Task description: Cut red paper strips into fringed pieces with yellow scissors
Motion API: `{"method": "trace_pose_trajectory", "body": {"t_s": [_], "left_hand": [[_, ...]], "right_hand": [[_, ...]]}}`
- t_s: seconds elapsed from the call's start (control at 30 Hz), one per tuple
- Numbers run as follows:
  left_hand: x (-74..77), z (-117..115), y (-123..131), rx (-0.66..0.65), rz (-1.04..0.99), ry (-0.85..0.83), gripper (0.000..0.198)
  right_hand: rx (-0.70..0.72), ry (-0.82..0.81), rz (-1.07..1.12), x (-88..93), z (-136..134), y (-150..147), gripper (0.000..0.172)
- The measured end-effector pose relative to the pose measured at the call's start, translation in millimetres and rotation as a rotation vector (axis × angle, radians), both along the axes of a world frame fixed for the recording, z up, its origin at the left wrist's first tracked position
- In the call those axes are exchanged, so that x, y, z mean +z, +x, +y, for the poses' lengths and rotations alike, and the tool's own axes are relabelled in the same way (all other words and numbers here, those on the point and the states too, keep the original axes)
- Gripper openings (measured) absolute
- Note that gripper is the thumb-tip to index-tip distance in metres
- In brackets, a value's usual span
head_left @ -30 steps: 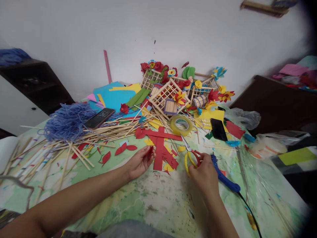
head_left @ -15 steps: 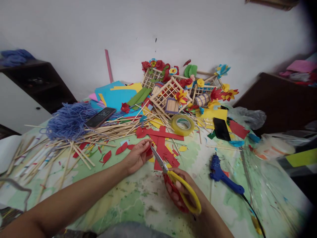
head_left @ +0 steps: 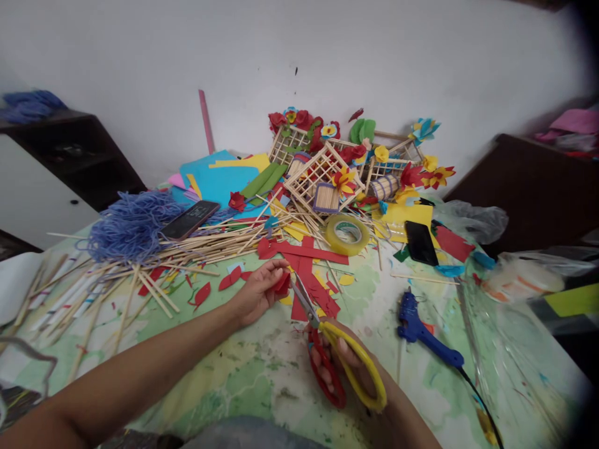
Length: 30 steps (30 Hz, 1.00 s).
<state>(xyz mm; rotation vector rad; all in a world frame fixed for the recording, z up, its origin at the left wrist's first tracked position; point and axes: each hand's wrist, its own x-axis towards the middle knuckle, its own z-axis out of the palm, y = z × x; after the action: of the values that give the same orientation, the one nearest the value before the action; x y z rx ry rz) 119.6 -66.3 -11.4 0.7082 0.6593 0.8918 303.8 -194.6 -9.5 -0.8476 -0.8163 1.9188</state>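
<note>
My left hand (head_left: 262, 288) pinches a small piece of red paper (head_left: 282, 284) between thumb and fingers. In my right hand (head_left: 344, 355) is a pair of scissors (head_left: 322, 330) with one yellow and one red handle. Their blades point up and left, a little apart, with the tips beside the red paper. Beneath and behind the blades lie crossed red paper strips (head_left: 306, 268) on the table. Several red paper leaf shapes (head_left: 229, 279) rest to the left of my left hand.
Thin wooden sticks (head_left: 219, 243) and blue yarn (head_left: 133, 227) are piled on the left. A roll of tape (head_left: 346, 235) lies near stick frames with paper flowers (head_left: 344, 181). On the right are a blue glue gun (head_left: 423, 330), its cable, and a dark phone (head_left: 421, 242).
The scissors' blades and handles have spread apart, and the tips have drawn slightly away from the red paper. More of that paper shows at my left fingertips.
</note>
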Motion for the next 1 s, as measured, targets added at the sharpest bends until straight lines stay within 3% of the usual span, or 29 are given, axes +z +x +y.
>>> {"method": "trace_pose_trajectory", "body": {"t_s": [0.37, 0.5, 0.6, 0.77, 1.0], "left_hand": [[-5.2, -0.9, 1.2, -0.042, 0.138, 0.321, 0.039], [-6.2, -0.5, 0.1, -0.074, 0.136, 0.33, 0.048], [-5.2, -1.3, -0.6, -0.106, 0.103, 0.243, 0.052], [-7.4, -2.6, -1.0, -0.19, 0.051, 0.082, 0.027], [-11.5, 9.9, -11.1, -0.318, 0.202, 0.232, 0.024]], "right_hand": [[0.078, 0.022, -0.067, 1.3, 1.0, -0.2, 0.043], [0.098, 0.125, -0.121, 2.5, 2.6, -3.2, 0.045], [0.085, 0.177, -0.136, 5.6, 2.8, -5.3, 0.049], [0.094, 0.186, -0.131, 9.5, 1.8, -6.5, 0.056], [0.079, 0.249, -0.086, 7.7, 2.3, -4.2, 0.053]]}}
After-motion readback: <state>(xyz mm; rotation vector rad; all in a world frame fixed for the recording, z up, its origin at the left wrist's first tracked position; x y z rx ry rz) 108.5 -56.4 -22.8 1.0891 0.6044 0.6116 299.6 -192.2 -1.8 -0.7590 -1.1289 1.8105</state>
